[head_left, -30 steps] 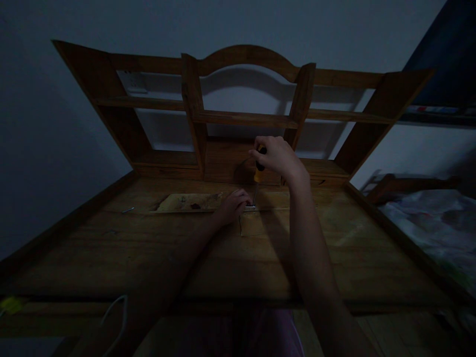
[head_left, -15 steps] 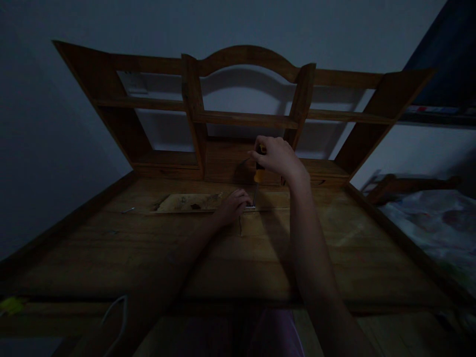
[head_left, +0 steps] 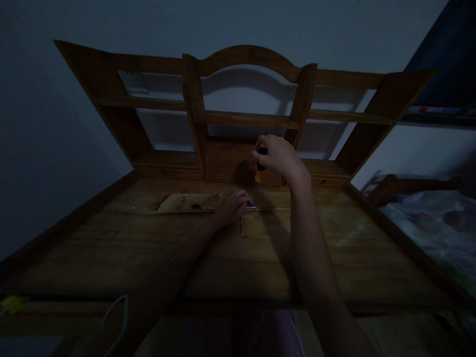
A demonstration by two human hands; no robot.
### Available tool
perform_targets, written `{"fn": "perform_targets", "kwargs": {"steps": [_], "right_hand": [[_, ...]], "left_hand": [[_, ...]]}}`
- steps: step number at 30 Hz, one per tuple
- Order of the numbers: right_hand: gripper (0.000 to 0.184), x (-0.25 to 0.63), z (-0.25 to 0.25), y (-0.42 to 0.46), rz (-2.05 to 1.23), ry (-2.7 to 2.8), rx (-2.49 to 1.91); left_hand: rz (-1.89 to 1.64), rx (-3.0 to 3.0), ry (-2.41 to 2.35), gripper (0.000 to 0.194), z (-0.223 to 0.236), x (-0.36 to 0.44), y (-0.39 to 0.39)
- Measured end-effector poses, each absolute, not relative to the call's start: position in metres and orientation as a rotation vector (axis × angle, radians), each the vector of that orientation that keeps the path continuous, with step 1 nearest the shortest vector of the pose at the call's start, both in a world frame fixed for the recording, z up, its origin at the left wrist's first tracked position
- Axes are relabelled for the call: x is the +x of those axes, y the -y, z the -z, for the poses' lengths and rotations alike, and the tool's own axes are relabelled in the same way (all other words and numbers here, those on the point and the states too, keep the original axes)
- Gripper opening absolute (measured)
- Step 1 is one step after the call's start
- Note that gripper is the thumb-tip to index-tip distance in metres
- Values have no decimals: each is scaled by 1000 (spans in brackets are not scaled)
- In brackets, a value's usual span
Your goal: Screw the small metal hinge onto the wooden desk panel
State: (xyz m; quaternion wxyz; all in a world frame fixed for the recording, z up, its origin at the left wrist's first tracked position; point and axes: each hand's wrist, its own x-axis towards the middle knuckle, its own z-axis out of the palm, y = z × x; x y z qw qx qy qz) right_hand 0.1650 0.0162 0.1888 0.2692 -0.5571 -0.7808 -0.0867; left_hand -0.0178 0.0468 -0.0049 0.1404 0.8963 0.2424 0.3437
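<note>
My right hand (head_left: 277, 154) is closed around the black and yellow handle of a screwdriver (head_left: 260, 176). The tool stands nearly upright, its thin shaft pointing down at a small shiny metal strip (head_left: 251, 207). Fingers of my left hand (head_left: 236, 204) are bent together at the strip's left end, pressing it down; their tips are partly hidden. Under both hands lies a pale, rough-faced wooden board (head_left: 178, 202), with dark marks and a hole on its left part. Dim light hides whether a screw is under the screwdriver's tip.
The wooden desktop (head_left: 148, 258) carries a small metal piece (head_left: 128, 210) at left. Behind rises a wooden shelf unit (head_left: 245, 119) against the wall. A pale cable (head_left: 124, 317) hangs at the front left edge. To the right is a plastic-covered heap (head_left: 431, 223).
My right hand has turned very slightly on the screwdriver's handle, showing more of its black part. My left hand stays in place on the metal strip.
</note>
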Motion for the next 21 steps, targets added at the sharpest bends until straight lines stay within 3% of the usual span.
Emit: {"fn": "perform_targets", "kwargs": {"steps": [5,11,21], "right_hand": [[18,167,-187,-20,238,2116,-1460],[25,164,-186,-20,164,2128,-1448],[20,164,-189,-14,299,2111,-1539]], "left_hand": [[-973,2584,-707,30,5,-18,-47],[-981,2576,-705,29,6,-18,-47],[-1030,2603,-655,26,8,-18,-49]]}}
